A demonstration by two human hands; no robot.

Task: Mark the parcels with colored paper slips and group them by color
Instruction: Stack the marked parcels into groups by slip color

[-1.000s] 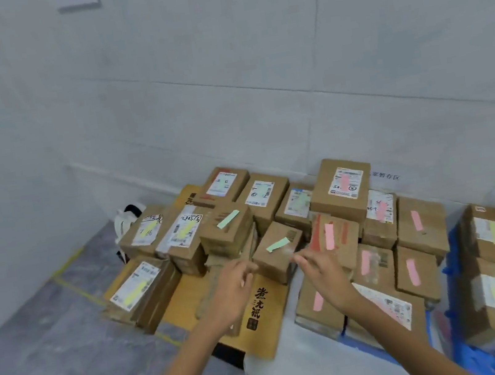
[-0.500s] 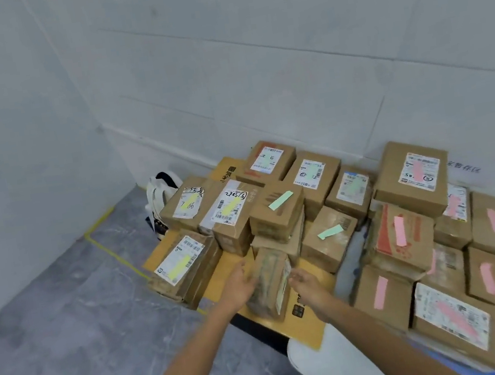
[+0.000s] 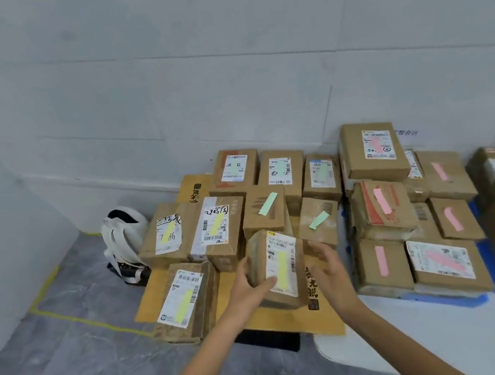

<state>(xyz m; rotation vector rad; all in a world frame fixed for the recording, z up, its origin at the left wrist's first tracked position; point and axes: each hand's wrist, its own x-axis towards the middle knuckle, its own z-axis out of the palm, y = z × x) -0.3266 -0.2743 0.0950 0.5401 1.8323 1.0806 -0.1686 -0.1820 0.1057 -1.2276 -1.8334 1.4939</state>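
One yellow-slipped parcel [image 3: 274, 254] stands on the cardboard sheet [image 3: 280, 321], left hand [image 3: 249, 287] curled round its side, right hand [image 3: 328, 267] spread just beside; it looks light, stiff though dented; grip opposite side faces.

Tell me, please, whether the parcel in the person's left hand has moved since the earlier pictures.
Yes. The yellow-slipped parcel has turned label-up, staying over the orange flat carton beside its black characters; the left hand grips it.

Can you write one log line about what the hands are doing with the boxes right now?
left hand: grips yellow-slip parcel | right hand: open beside it | around: yellow pile left, green pile behind, pink pile right
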